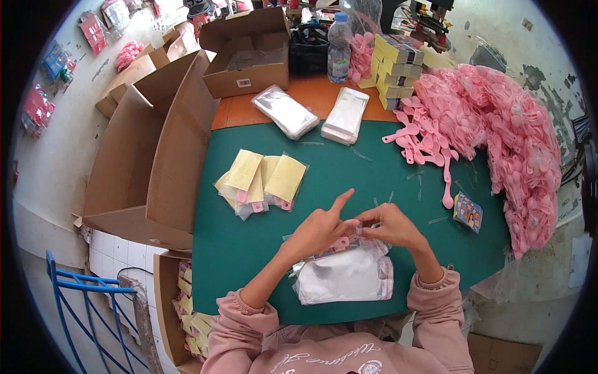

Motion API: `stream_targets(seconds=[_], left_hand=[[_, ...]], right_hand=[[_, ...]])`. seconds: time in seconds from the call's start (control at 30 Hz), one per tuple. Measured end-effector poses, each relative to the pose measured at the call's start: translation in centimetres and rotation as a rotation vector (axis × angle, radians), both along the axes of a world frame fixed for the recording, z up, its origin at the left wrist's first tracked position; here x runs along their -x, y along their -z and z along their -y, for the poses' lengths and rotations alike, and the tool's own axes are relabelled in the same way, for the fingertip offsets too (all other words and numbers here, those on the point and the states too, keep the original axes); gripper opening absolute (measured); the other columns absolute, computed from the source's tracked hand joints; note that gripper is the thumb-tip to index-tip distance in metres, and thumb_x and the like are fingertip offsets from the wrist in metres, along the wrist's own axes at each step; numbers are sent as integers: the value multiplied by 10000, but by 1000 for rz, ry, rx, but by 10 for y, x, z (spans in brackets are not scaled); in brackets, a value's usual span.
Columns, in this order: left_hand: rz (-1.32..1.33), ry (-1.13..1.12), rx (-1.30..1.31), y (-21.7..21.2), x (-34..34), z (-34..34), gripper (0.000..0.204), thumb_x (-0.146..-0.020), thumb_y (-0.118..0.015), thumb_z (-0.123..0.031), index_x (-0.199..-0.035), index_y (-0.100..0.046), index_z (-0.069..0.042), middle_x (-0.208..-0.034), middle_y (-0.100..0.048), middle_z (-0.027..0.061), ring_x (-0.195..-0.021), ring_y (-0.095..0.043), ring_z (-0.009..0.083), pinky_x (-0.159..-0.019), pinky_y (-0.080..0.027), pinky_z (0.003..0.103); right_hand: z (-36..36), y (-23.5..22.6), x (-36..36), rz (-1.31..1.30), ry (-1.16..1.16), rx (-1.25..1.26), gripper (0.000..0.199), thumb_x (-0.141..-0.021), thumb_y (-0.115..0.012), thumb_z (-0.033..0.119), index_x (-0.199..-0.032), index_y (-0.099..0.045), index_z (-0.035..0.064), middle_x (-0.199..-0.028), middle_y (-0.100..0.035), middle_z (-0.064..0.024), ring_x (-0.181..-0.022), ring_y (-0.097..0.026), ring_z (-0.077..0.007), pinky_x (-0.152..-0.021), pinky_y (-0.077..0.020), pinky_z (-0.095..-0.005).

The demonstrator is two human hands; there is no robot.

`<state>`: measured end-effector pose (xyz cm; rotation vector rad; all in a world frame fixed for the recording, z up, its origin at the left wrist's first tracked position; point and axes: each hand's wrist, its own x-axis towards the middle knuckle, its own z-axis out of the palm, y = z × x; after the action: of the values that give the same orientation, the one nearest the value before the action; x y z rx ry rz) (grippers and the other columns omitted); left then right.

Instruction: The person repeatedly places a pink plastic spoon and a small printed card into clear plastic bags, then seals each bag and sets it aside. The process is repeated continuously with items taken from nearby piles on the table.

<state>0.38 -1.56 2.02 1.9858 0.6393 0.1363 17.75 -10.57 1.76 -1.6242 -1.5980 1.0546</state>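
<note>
My left hand (321,227) and my right hand (391,225) meet over the green mat (249,243), pinching a small pink plastic piece (346,242) in a clear bag between their fingertips. My left index finger points up and away. Under the hands lies a stack of clear plastic bags (346,277). Left of the hands sit several packed bags with yellow cards (261,181).
A big heap of pink plastic spoons (498,131) covers the right side. Two stacks of clear bags (311,112), yellow boxes (392,68), a water bottle (339,47) and open cardboard boxes (246,53) stand at the back. A small printed card (468,212) lies right.
</note>
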Motion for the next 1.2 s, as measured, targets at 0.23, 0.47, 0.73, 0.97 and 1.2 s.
stream_targets(seconds=[0.23, 0.47, 0.73, 0.97, 1.2], left_hand=[[99, 233, -22, 20, 29, -31, 449, -834, -589, -295, -1206, -460, -78, -719, -642, 144, -574, -594, 263, -548, -442, 336], [94, 242, 93, 7, 31, -30, 480, -807, -630, -207, -1236, -440, -106, -873, -646, 117, -738, -603, 152, -652, -467, 275], [160, 251, 347, 19, 41, -40, 571, -799, -636, -87, -1295, -354, -74, -1105, -565, 122, -922, -549, 108, -795, -474, 271], [238, -356, 17, 31, 25, -10, 562, -868, -553, -136, -1342, -255, -96, -1087, -555, 142, -920, -581, 201, -765, -490, 290], [457, -390, 907, 54, 20, -20, 800, -863, -500, -7, -1401, 67, -178, -1138, -518, 152, -970, -563, 198, -790, -508, 347]], right_hand=[[0, -2, -2, -62, 107, 30, 197, -678, -659, 99, -842, -662, -10, -667, -636, -76, -601, -572, -113, -592, -462, -259], [-1, 3, -4, -96, 184, 52, 157, -683, -681, 113, -758, -637, -17, -627, -603, -45, -606, -535, -88, -573, -435, -243], [-1, -15, -4, -152, 184, 141, 142, -692, -705, 80, -690, -605, -21, -635, -578, -5, -592, -488, -39, -520, -397, -217], [-11, -21, 7, 120, 333, -158, 182, -691, -673, 79, -857, -657, 4, -727, -628, -86, -612, -564, -100, -567, -449, -236], [-24, -4, -9, -99, -216, -331, 630, -747, -681, 161, -1289, -384, 40, -1158, -532, -108, -973, -556, -213, -784, -469, -296]])
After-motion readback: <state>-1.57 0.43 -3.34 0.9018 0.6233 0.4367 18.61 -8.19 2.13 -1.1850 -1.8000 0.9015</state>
